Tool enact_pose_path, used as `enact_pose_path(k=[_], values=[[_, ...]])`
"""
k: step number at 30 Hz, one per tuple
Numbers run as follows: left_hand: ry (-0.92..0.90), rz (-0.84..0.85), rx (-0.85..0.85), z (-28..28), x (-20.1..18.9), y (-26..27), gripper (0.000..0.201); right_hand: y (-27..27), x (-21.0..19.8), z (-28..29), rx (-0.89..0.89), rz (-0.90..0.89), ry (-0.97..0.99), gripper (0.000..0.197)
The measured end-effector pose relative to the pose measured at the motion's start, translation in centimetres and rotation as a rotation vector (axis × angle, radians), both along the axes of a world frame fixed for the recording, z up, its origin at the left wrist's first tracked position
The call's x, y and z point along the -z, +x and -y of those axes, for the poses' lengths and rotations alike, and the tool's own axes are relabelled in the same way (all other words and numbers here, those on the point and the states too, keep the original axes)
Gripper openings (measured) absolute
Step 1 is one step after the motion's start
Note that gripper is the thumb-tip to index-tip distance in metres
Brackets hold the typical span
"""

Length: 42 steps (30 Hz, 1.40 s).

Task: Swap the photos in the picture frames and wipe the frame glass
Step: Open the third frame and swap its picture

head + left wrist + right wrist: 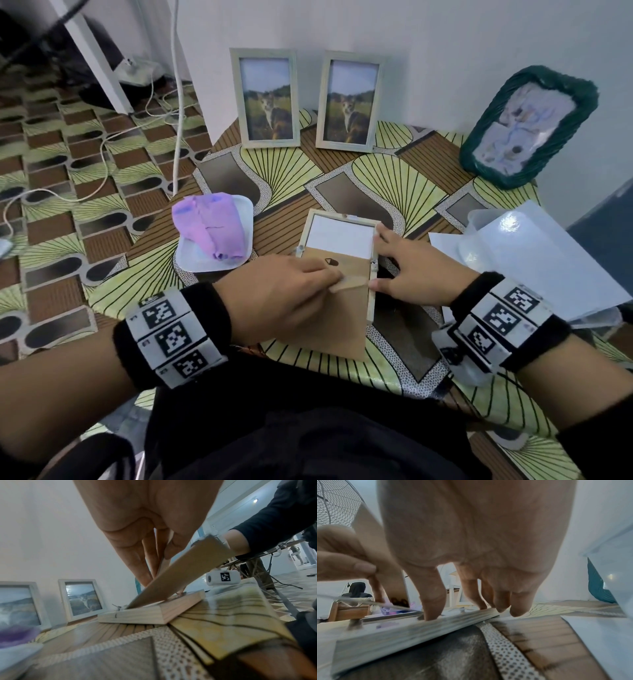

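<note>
Pale wood rims the face-down picture frame (371, 274) lying flat near the table's (394, 171) front edge, and everything else is placed from it. From the head view the left hand (274, 294) pinches the little stand flap of the brown backing board (346, 318) between thumb and fingertips; the board's near end overhangs the frame's near side, and a white sheet (340, 238) shows in the opening at the far end. The right hand (411, 270) lies with fingers spread and fairly straight along the frame's right rail.

Only the left wrist view shows how steeply the backing board (180, 577) is tilted — its far edge sits down in the frame (145, 614) while the near end rises toward the fingers (149, 555) gripping it. The right wrist view adds that the fingertips (433, 609) press straight down on the rail (412, 632), with the lifted board (373, 545) seen beyond the thumb.

Left of the frame, a folded purple cloth (210, 226) rests on a white tray (239, 260). Behind it, two matching frames with cat photos (269, 99) (351, 102) stand against the wall, and a green frame (531, 126) leans behind and to the right. Just right of the frame lie clear plastic sheets (534, 250) — the wrist views show them only as blur.
</note>
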<state>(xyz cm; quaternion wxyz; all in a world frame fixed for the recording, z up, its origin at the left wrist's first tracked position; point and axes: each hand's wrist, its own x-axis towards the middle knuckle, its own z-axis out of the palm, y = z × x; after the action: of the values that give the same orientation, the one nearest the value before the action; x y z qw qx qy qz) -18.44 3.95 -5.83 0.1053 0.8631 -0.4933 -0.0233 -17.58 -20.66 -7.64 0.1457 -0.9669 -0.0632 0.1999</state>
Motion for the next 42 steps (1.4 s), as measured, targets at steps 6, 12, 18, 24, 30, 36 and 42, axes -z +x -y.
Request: enact_pose_path(k=[6,12,18,24,30,36,42], values=[[-0.201,-0.065,-0.074,-0.8,-2.3,-0.1,0.041,-0.2,-0.1,0.0,-0.014,0.001,0.027,0.081],[-0.4,0.032,-0.19,-2.2,-4.9,3.1,0.03,-0.3,-0.3,-0.1,0.002,0.032,0.05,0.081],[-0.087,0.074,-0.374,-2.0,-4.2,7.3,0.034,-0.5,-0.7,0.3,0.001,0.089,0.124,0.073],[0.085,0.015,-0.456,-2.0,-2.0,9.8,0.033,-0.9,0.1,-0.3,-0.074,0.085,0.092,0.076],[0.157,0.033,-0.419,-2.1,-0.5,9.5,0.023,-0.5,0.2,-0.5,-0.083,0.058,0.007,0.092],[0.196,0.03,-0.349,-1.1,-0.1,9.2,0.013,-1.4,0.3,0.9,-0.003,0.045,0.05,0.088],[0.302,0.095,-0.301,-0.1,-0.3,8.9,0.006,-1.8,0.2,1.9,0.009,0.044,0.045,0.086]])
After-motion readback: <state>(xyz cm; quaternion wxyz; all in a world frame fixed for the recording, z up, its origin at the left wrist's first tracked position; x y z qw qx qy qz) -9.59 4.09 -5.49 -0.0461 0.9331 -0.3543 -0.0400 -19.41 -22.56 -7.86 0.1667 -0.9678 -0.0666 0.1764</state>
